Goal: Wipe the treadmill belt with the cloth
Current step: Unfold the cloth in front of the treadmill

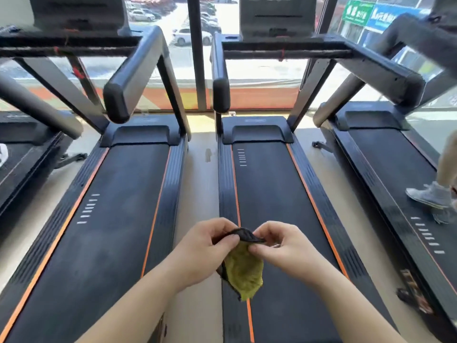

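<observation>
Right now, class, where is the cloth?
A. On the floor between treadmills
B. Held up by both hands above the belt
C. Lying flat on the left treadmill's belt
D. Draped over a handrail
B: the left hand and right hand pinch the cloth by its top edge, hanging clear of the treadmill belt.

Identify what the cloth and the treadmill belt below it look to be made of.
Cloth: soft fuzzy fabric, likely microfibre, yellow-green with a dark edge; it droops limply from both hands. Treadmill belt: matte black, probably rubberised; flat, barely any glare.
</observation>
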A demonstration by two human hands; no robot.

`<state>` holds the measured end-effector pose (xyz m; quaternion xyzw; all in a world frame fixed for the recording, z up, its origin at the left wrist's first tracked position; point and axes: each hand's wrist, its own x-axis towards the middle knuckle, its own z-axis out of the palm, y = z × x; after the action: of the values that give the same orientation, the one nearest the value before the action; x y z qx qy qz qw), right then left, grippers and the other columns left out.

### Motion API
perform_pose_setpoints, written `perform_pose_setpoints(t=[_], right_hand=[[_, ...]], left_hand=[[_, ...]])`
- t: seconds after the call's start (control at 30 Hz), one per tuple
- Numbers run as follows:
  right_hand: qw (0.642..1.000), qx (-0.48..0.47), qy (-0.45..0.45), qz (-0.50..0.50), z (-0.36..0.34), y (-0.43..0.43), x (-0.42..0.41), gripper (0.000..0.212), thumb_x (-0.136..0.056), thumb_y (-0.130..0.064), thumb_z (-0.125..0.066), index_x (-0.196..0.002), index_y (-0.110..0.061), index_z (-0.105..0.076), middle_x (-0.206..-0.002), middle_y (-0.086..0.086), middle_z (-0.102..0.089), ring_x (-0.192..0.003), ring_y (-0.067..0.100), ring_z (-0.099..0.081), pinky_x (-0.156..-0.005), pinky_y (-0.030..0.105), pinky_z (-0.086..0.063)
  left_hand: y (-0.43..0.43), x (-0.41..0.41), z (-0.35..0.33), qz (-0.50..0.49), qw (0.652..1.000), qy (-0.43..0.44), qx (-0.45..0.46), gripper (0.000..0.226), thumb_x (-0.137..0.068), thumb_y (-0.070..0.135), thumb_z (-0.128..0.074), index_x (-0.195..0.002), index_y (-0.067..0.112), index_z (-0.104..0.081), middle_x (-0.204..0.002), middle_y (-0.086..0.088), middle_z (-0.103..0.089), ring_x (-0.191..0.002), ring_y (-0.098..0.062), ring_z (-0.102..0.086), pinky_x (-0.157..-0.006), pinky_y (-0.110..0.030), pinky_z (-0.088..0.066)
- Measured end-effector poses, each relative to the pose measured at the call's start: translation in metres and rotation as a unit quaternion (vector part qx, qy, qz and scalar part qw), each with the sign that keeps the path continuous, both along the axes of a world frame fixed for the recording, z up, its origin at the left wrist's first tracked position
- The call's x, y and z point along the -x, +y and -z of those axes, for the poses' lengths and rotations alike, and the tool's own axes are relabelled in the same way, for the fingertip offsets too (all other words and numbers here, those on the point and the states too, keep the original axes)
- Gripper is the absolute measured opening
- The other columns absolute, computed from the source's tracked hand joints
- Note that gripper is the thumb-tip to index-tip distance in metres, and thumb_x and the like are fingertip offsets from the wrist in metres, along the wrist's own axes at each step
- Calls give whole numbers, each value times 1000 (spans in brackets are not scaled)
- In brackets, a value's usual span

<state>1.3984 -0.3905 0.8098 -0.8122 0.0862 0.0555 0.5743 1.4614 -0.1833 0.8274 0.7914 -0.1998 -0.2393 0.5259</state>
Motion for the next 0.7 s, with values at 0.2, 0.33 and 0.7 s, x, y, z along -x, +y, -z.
perform_pose_setpoints(t=[0.2,0.33,0.7], right_hand=[[999,-17,3,47,8,-50,-78,14,-87,-10,-80,-88,-9,-67,-73,-4,-69,-67,9,-63,-64,24,-50],[990,18,-18,140,18,-84,-114,10,-91,-20,-78,-86,-23,-69,-76,8,-71,-65,11,-61,-62,31,-50],[892,40,23,449,87,-149,-202,12,-82,-23,-84,-81,-28,-73,-75,-3,-72,-68,15,-67,-62,33,-57]], left_hand=[[-49,-92,19,1,999,32,-4,16,-103,11,-60,-97,16,-74,-74,-13,-71,-59,-24,-65,-58,-34,-54],[-100,-153,32,79,995,52,-29,8,-90,24,-79,-96,23,-73,-78,-7,-74,-62,-22,-66,-61,-39,-54],[-252,-317,110,386,910,41,-147,31,-80,34,-84,-75,15,-60,-69,-4,-65,-62,-13,-60,-63,-31,-48]])
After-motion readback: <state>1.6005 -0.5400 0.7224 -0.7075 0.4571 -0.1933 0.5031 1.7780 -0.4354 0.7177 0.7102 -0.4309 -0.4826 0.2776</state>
